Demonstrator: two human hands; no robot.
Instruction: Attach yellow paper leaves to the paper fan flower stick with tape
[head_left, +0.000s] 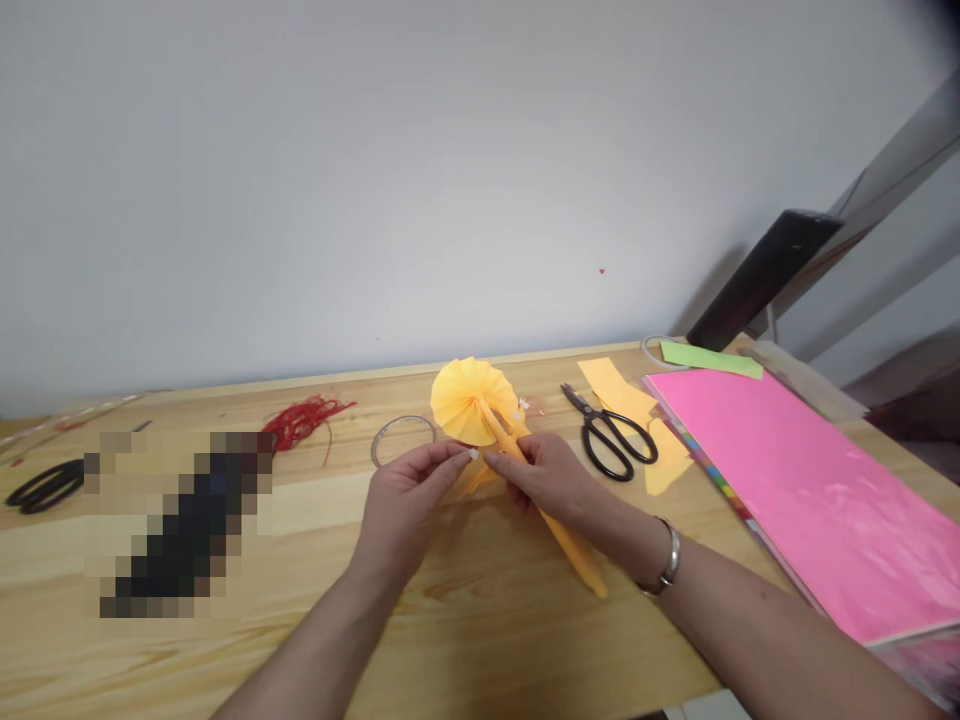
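An orange paper piece with a round pleated fan (469, 400) at its top and a long rolled stem (574, 550) is in my right hand (544, 475), whose fingers are closed around the stem just below the fan. My left hand (416, 490) pinches a small white bit (473, 454) between thumb and forefinger, close to the right thumb and below the fan. More small white bits (523, 404) show on the orange paper to the right of the fan. The fingertips of my right hand are partly hidden behind the stem.
Black-handled scissors (609, 435) lie right of my hands by orange paper scraps (615, 388). Farther right are pink sheets (810, 490) and a green strip (712, 360). A wire ring (403, 420), red strings (304, 422) and other scissors (49, 485) lie left on the wooden table (315, 570).
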